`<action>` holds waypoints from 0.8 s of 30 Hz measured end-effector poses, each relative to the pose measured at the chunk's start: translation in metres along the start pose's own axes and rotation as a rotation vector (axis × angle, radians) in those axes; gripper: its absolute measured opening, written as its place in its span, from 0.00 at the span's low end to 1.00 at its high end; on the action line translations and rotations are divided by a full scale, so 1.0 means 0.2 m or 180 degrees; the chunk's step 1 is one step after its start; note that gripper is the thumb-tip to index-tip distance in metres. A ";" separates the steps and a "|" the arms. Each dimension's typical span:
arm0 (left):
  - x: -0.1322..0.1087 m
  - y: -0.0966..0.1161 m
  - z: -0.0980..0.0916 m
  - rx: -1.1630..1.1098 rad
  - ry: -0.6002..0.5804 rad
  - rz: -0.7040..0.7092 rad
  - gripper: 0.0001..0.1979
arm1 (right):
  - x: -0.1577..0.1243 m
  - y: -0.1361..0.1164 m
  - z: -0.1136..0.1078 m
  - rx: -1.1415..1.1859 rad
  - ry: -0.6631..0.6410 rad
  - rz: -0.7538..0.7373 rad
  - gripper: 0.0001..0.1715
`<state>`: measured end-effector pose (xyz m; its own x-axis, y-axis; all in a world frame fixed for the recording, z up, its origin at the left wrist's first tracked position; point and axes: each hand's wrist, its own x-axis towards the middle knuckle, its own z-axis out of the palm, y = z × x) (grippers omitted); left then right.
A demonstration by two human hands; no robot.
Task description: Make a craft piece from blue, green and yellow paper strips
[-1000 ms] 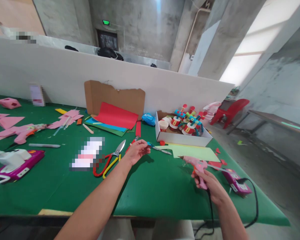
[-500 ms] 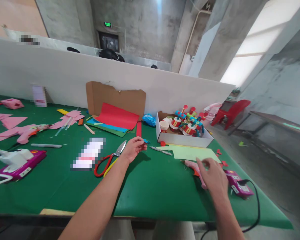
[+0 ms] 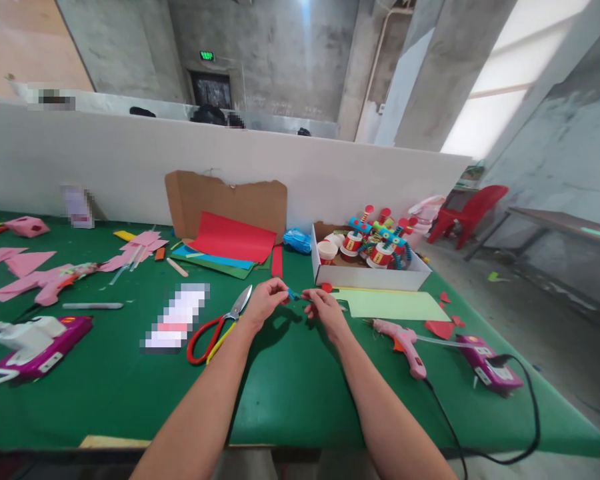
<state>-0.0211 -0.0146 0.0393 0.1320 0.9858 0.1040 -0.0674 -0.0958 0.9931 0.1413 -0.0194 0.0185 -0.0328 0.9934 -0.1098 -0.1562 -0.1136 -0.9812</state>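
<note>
Above the green table point(image 3: 300, 393), my left hand point(image 3: 266, 303) pinches a small blue piece point(image 3: 291, 294) between thumb and fingers. My right hand point(image 3: 324, 309) is closed too, its fingertips meeting the same blue piece from the right. What exactly the piece is I cannot make out. The pink glue gun point(image 3: 403, 338) lies on the table to the right of my right hand, untouched. Red-and-yellow-handled scissors point(image 3: 219, 325) lie just left of my left hand.
A white box point(image 3: 370, 275) of finished paper-cup figures stands behind my hands, a pale green sheet point(image 3: 393, 305) before it. Coloured sheets point(image 3: 227, 243) lean on cardboard at the back. A magenta power strip point(image 3: 487, 362) with black cord lies right; another point(image 3: 43, 341) lies left among pink cut-outs.
My right hand let go of the glue gun, left it on the table and moved left to meet my left hand at the blue piece. The left hand stayed about where it was.
</note>
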 end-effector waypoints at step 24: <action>-0.03 -0.02 0.04 0.1877 -0.0029 0.0714 0.03 | -0.08 0.00 0.03 0.0278 -0.0568 0.0368 0.10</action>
<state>-0.0143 -0.0216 0.0352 0.1864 0.9319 0.3110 0.4618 -0.3626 0.8095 0.1363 -0.0358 0.0211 -0.2282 0.9562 -0.1832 -0.2260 -0.2351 -0.9453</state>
